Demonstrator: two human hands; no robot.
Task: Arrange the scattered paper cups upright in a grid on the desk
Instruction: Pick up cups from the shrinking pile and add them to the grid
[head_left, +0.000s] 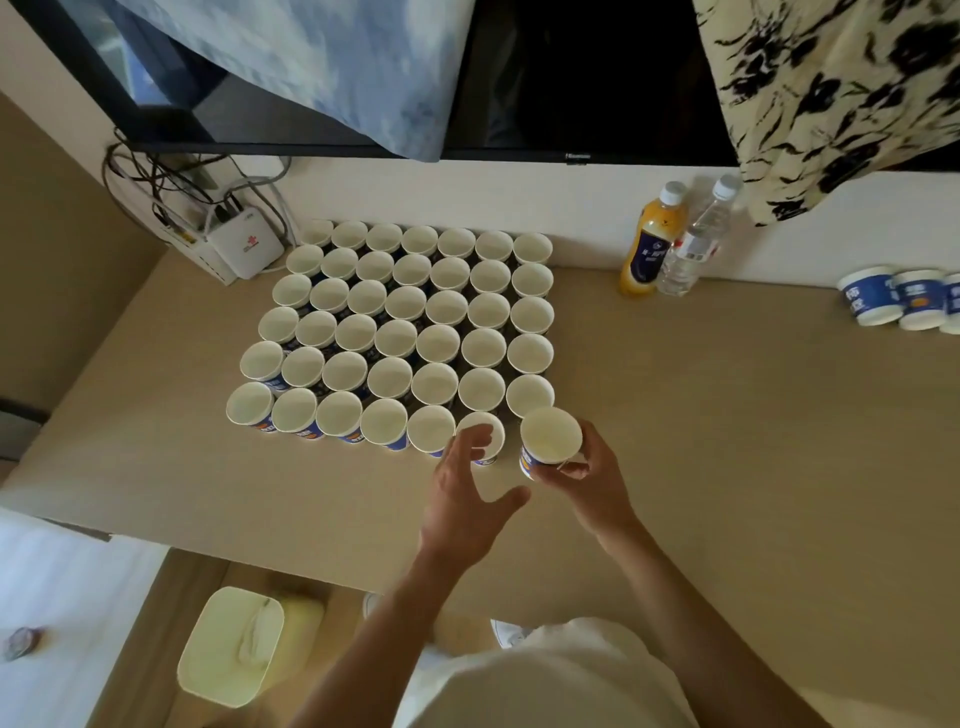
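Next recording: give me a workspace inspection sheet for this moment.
Surface: beige desk.
Job's things: grid of upright cups, seven columns, front row one short; three cups apart at the right edge.
Clutter: orange drink bottle, water bottle by the wall.
Grippers: right hand grips the held cup at the open front corner; left hand open at the neighbouring cup.
Cables: tangle of cables around white router.
Surroundings: television above; bin below.

Soft, even indoor light covers the desk (753, 426), with only faint shadows between the cups (405, 332). The bedding (62, 582) at lower left is washed out. The wide lens bends the edges, and the floral cloth (841, 93) at top right looks smeared.
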